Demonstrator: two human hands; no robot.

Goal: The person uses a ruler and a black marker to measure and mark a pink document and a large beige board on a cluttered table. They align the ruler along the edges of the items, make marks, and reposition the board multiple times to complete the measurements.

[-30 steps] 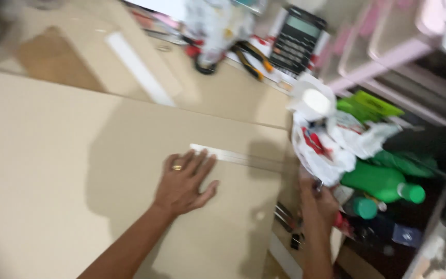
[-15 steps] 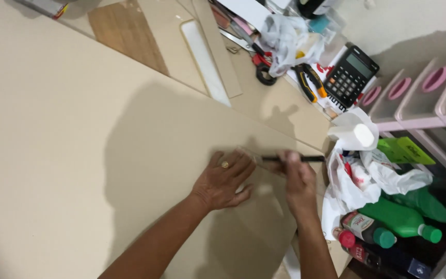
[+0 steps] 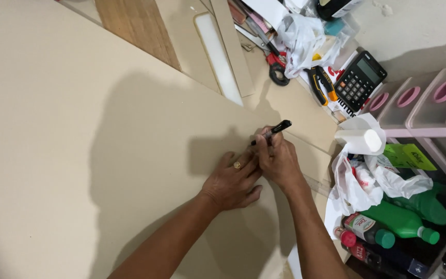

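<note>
Beige board (image 3: 78, 155) covered the floor; left hand (image 3: 233, 181) pressed flat, right hand (image 3: 277, 157) clamped a black marker (image 3: 273, 132), best kept upright and steady.

the right hand (image 3: 279, 159), a second ago low at the right edge of the tan board (image 3: 78, 155), now sits at centre frame gripping a black pen (image 3: 273, 132) with its tip on the board. the left hand (image 3: 233, 181), earlier spread flat alone, now presses touching the right. the calculator (image 3: 360, 80) now lies at upper right.
</note>
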